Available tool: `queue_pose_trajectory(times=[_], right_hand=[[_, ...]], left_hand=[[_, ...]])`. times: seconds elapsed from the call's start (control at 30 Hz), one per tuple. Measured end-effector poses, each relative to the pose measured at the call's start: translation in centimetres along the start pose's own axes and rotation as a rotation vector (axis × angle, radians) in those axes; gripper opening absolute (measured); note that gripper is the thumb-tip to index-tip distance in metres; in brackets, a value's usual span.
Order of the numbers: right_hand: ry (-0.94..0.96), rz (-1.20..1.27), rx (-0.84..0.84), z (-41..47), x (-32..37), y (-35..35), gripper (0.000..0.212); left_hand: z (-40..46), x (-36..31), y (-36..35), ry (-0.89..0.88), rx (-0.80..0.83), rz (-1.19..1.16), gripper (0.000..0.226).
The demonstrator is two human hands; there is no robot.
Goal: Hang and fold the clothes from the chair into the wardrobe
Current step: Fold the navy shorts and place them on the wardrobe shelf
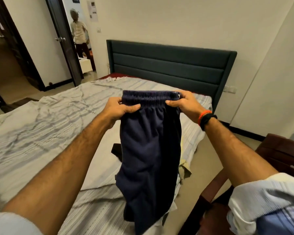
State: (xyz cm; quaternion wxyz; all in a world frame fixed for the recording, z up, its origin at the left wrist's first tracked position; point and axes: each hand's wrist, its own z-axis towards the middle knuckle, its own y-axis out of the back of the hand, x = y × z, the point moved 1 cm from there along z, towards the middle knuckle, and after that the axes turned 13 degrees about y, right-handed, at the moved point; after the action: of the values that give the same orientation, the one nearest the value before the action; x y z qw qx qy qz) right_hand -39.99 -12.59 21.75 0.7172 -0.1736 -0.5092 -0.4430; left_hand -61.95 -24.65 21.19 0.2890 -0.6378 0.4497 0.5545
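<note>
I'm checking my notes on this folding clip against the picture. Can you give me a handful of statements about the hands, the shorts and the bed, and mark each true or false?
1. Both hands grip the navy shorts by the elastic waistband. True: the left hand and the right hand each pinch one end of it.
2. The shorts lie flat on the bed. False: they hang from the hands above the bed.
3. The right wrist wears an orange band and a black band. True.
4. The headboard is bright red. False: it is dark, with padded horizontal panels.
5. The bed sheet is smooth and taut. False: it is wrinkled.
</note>
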Motion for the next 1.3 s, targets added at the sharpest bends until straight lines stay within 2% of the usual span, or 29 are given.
queue_pose_trajectory(times=[0.1,0.23,0.47,0.6,0.73,0.83,0.9,1.03,1.07,1.2,1.3], right_hand=[[-0.013,-0.079,-0.011,-0.6,-1.3,-1.3,0.021],[-0.023,-0.118,0.018,-1.3,-1.6,-2.2,0.016],[-0.055,-0.316,0.211,-1.3,-2.8,-2.9,0.031],[-0.024,-0.407,0.266,-1.4,-2.4,-3.4,0.034],[0.096,-0.531,0.313,-4.9,-1.8,-3.8,0.04],[0.124,-0.63,0.346,-6.4,-1.4,-3.7,0.046],[0.096,-0.538,0.386,-6.9,-0.7,-4.0,0.045],[-0.167,0.026,0.515,-8.4,1.0,-5.4,0.04],[-0.184,0.092,0.514,-8.4,1.2,-5.4,0.039],[-0.158,0.182,0.539,-8.2,2.2,-7.3,0.037],[-0.137,0.165,0.558,-7.5,2.1,-9.3,0.032]], left_hand=[[-0.3,-0.1,0.6,-0.01,-0.022,0.138,0.045],[-1.3,0.5,0.6,-0.046,-0.05,0.169,0.044],[-3.7,2.8,1.9,-0.025,-0.2,0.233,0.041],[-5.9,3.3,2.6,0.037,-0.344,0.411,0.045],[-10.2,4.9,1.1,0.1,-0.6,0.656,0.052],[-13.2,5.8,-0.1,0.171,-0.721,0.725,0.052],[-15.0,6.4,-0.1,0.22,-0.727,0.645,0.051],[-18.6,7.4,0.4,0.26,-0.56,0.149,0.034],[-19.0,7.3,0.5,0.264,-0.543,0.1,0.03],[-20.9,7.6,2.3,0.27,-0.572,0.043,0.018],[-21.1,8.0,4.2,0.303,-0.585,0.049,0.02]])
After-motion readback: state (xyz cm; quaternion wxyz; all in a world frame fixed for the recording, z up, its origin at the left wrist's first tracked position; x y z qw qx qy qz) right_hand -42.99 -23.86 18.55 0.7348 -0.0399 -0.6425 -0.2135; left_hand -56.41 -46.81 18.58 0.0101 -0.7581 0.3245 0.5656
